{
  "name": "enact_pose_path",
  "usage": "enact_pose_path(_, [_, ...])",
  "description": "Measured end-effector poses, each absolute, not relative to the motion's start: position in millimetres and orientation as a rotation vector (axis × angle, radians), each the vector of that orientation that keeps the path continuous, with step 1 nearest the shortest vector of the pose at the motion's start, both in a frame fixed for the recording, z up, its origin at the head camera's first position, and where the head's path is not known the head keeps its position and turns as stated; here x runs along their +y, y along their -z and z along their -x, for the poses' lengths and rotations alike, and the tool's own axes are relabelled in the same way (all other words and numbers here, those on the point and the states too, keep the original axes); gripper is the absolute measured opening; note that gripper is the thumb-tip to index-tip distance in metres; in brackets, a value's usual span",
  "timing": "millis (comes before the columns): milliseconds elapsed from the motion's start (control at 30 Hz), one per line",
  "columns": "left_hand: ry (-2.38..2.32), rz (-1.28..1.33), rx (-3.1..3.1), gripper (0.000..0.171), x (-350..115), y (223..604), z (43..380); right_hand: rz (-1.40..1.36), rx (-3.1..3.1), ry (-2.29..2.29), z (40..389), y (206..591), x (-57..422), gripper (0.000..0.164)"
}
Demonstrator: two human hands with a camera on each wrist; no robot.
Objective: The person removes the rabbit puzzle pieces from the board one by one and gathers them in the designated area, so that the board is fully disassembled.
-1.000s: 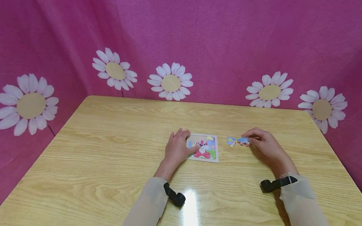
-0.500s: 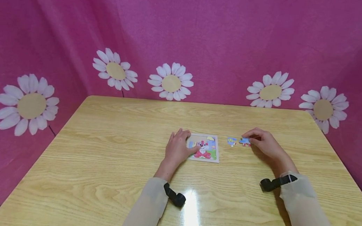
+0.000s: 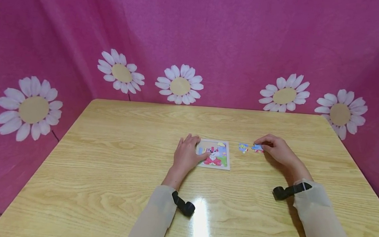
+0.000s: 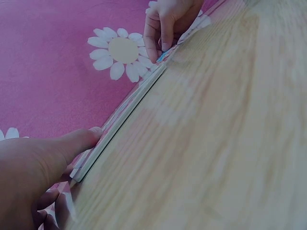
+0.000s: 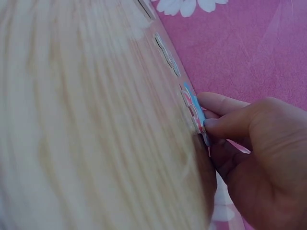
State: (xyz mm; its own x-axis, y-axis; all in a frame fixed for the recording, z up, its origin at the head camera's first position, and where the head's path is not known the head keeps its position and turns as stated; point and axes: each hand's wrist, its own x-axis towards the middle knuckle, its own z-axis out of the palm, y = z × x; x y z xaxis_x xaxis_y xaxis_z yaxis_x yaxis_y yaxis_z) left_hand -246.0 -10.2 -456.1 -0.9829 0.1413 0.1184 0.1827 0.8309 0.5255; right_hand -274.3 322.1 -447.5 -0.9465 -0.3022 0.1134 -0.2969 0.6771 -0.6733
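In the head view my left hand (image 3: 185,155) holds the left side of a small square jigsaw tray (image 3: 228,161). Its thumb lies over the picture of a red-and-white animal, and the fingers rest along the outer edge. The tray's upper left shows bare backing. To the right, my right hand (image 3: 279,151) pinches a blue puzzle piece (image 3: 258,148) with red and white along its lower side. The right wrist view shows thumb and forefinger at one edge of this piece (image 5: 194,108), low at the table. A second loose piece (image 3: 243,148), blue and yellow, lies between it and the tray.
The wood-grain table (image 3: 113,172) extends all round, with a bright light reflection at the front. A pink curtain (image 3: 215,36) with white daisies stands behind and beside it. Each wrist wears a black camera strap (image 3: 183,205).
The held piece has turned slightly in my right fingers and shifted a little right, widening its gap from the loose piece. My left hand stays on the tray.
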Motion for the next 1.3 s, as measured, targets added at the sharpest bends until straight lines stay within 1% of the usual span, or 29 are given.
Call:
enact_pose_path(300, [0.862,0.268,-2.92,0.068,-11,456,246,0.631,2.922,1.198,272,448,319,0.02])
enact_pose_path(533, [0.872,0.26,-2.925,0.068,-11,454,245,0.651,2.884,1.262,275,447,299,0.018])
enact_pose_path(1000, [0.874,0.262,-2.943,0.068,-11,453,246,0.686,2.76,1.102,282,442,232,0.029])
enact_pose_path(1200, [0.856,0.271,-2.956,0.069,-11,454,246,0.729,2.747,1.002,284,440,219,0.034])
enact_pose_path(1300, [0.851,0.276,-2.953,0.069,-11,455,246,0.753,2.747,0.976,285,439,216,0.034])
